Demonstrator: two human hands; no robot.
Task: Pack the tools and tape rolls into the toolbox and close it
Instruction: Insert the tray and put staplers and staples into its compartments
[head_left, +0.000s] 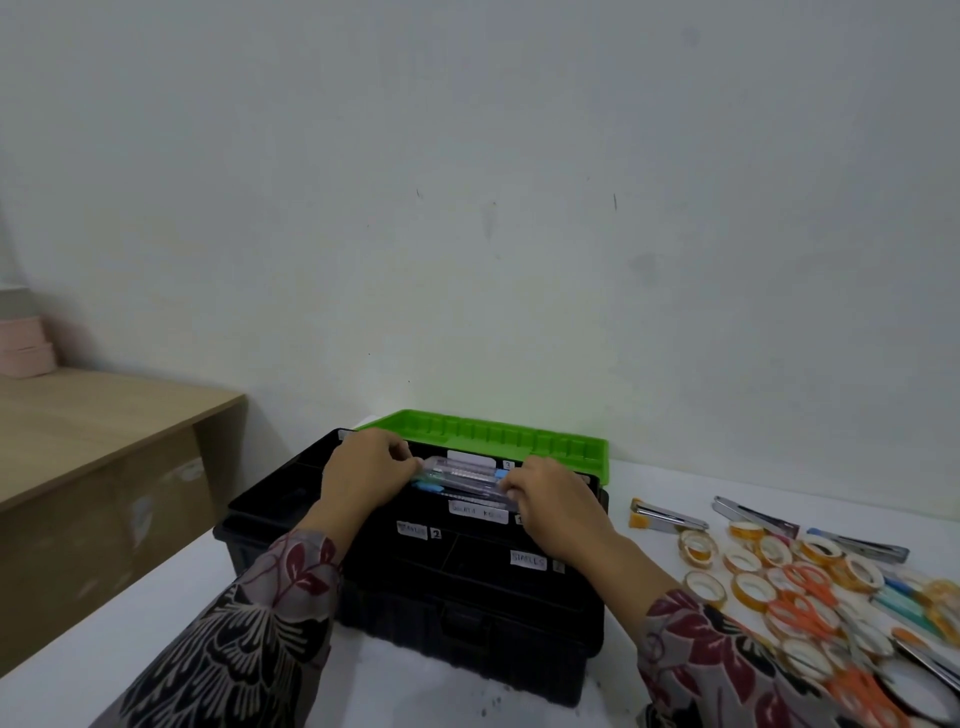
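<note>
A black toolbox (415, 597) stands open on the white table, its green lid (483, 434) tipped back toward the wall. White labels mark its inner compartments. Over the rear compartment lies a bundle of clear utility knives with blue ends (460, 475). My left hand (366, 475) grips the bundle's left end and my right hand (550, 499) grips its right end. To the right of the box lie several tape rolls (753, 584), orange-handled scissors (802, 603) and metal staplers (667, 514).
A wooden desk (98, 421) stands lower at the left, with pink round boxes (23, 345) on it. The wall rises just behind the toolbox. The pile of tape rolls and tools crowds the table's right side up to the frame edge.
</note>
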